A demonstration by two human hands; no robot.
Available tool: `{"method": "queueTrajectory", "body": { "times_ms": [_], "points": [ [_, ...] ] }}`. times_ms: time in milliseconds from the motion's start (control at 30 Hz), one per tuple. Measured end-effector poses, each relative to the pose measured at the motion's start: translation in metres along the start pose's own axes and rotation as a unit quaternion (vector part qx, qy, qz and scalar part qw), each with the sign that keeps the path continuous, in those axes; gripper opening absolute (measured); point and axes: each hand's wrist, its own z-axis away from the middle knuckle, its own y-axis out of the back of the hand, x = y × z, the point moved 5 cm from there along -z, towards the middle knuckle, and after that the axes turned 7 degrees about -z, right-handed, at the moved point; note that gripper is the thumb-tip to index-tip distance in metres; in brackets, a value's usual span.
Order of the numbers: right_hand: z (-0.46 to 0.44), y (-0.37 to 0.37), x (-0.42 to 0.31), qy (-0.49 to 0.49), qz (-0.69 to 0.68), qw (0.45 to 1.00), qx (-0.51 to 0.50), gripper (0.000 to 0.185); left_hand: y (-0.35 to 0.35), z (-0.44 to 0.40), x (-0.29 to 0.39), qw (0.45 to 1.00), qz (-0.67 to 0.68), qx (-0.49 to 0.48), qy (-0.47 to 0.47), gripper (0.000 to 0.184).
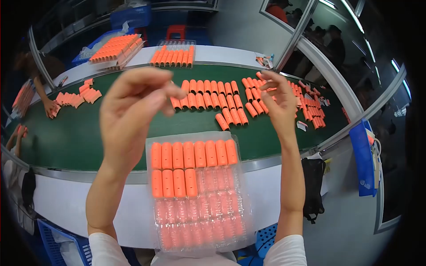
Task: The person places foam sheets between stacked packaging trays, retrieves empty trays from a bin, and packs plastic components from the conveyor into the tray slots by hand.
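Observation:
My left hand (pixel 133 106) is raised over the near side of the green belt, fingers bent and thumb a little apart, with nothing seen in it. My right hand (pixel 280 95) hovers over the belt beside the orange shells, its fingers loosely curled and apart, holding nothing visible. Below and between them a clear plastic blister tray (pixel 242 195) lies across the belt's edge and the white ledge. Orange tube-like shells (pixel 188 155) fill its top row and the left half of the second. Through the lower pockets, a paler orange shows. Rows of orange shells (pixel 208 101) lie on the belt ahead.
At the back stand a stack of filled trays (pixel 116 49) and a partly filled tray (pixel 173 54). Another person's hand (pixel 49 107) touches shells at the left. More shells (pixel 313 108) lie to the right. A blue bin (pixel 361 155) hangs at the right side.

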Motion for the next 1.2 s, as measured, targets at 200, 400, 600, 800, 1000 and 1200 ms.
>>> {"method": "queueTrajectory", "body": {
  "times_ms": [200, 400, 600, 800, 1000, 1200],
  "points": [
    [0.077, 0.015, 0.264, -0.247, 0.307, 0.884, -0.251, 0.087, -0.062, -0.03, -0.281, 0.795, -0.472, -0.325, 0.199, 0.09],
    [0.078, -0.004, 0.292, -0.291, 0.271, 0.859, -0.324, 0.102, -0.103, -0.01, -0.381, 0.695, -0.531, -0.382, 0.299, 0.118],
    [0.089, -0.005, 0.291, -0.332, 0.192, 0.863, -0.328, 0.104, -0.095, -0.02, -0.396, 0.731, -0.5, -0.374, 0.275, 0.112],
    [0.092, -0.009, 0.297, -0.271, 0.149, 0.899, -0.309, 0.099, -0.101, -0.022, -0.396, 0.759, -0.498, -0.358, 0.216, 0.1],
    [0.054, -0.004, 0.181, -0.234, 0.155, 0.93, -0.239, 0.092, -0.096, -0.046, -0.31, 0.766, -0.514, -0.333, 0.195, 0.095],
    [0.106, 0.007, 0.007, -0.219, 0.121, 0.911, -0.327, 0.078, -0.121, 0.026, -0.131, 0.735, -0.502, -0.42, 0.178, 0.082]
  ]
}}
